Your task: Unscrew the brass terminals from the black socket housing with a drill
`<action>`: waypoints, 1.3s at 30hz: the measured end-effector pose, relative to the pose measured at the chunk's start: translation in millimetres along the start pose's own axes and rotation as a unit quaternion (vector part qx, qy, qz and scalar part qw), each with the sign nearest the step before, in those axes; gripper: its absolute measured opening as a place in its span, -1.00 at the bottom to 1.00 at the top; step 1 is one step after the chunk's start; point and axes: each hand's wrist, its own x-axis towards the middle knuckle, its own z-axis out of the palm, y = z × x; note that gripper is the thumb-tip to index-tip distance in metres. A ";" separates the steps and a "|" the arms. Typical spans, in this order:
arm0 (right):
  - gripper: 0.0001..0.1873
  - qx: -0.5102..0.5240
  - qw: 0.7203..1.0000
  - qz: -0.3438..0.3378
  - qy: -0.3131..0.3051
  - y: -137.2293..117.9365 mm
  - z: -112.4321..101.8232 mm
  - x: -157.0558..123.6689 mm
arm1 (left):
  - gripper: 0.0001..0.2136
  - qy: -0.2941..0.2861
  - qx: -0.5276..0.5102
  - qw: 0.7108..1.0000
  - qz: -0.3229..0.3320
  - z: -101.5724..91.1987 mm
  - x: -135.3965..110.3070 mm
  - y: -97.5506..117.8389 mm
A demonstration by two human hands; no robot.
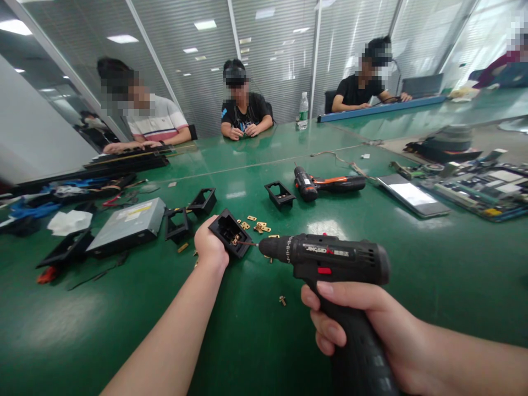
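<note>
My left hand grips a small black plastic socket housing, tilted above the green table. My right hand is wrapped round the grip of a black cordless screwdriver. Its thin bit points left and touches a brass part inside the housing. Several small brass contacts lie loose on the table just behind the housing. One brass screw lies near my right hand.
Three more black housings and a second screwdriver lie further back. A grey optical drive and black parts are at left, a phone and circuit boards at right. Other people sit along the far side.
</note>
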 end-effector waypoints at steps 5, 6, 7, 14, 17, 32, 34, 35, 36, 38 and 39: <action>-0.56 0.003 1.000 0.003 -0.009 -1.0 -0.2 0.5 | -0.90 0.000 0.004 1.000 -0.009 0.1 0.9 0.7; -0.57 0.004 1.000 0.003 -0.011 -0.9 -0.4 0.9 | -0.90 0.001 0.002 1.000 -0.010 0.1 1.0 0.7; -0.58 0.004 1.000 0.004 -0.012 -0.9 -0.6 1.3 | -0.90 0.002 0.001 1.000 -0.009 0.2 1.2 0.6; -0.55 -0.005 1.000 -0.001 0.000 -1.0 -2.0 1.7 | -0.91 0.000 0.012 1.000 -0.007 -0.2 1.2 1.1; -0.57 -0.002 1.000 0.000 0.002 0.0 -1.9 0.9 | -0.91 0.001 0.011 1.000 -0.007 0.8 0.1 2.2; -0.54 -0.022 1.000 -0.004 0.011 -1.2 1.3 1.0 | -0.95 0.014 -0.004 1.000 -0.022 1.4 -2.4 3.6; -0.52 -0.023 1.000 -0.002 0.018 -1.5 1.8 0.7 | -0.96 0.005 -0.004 1.000 -0.024 1.2 -1.1 3.1; -0.51 -0.023 0.999 0.000 0.021 -2.6 2.3 0.5 | -0.96 0.005 -0.004 1.000 -0.025 1.2 -0.8 2.9; -0.51 -0.026 0.999 0.001 0.023 -4.6 2.9 0.1 | -0.95 0.007 -0.004 1.000 -0.026 1.1 -0.7 2.9; -0.54 -0.039 0.999 0.001 0.024 -10.8 4.5 -0.8 | -0.95 0.015 -0.001 1.000 -0.025 1.0 -1.1 2.7; -0.55 -0.057 0.998 0.003 0.024 -14.7 5.5 -1.5 | -0.95 0.018 0.001 1.000 -0.021 0.9 -1.5 2.5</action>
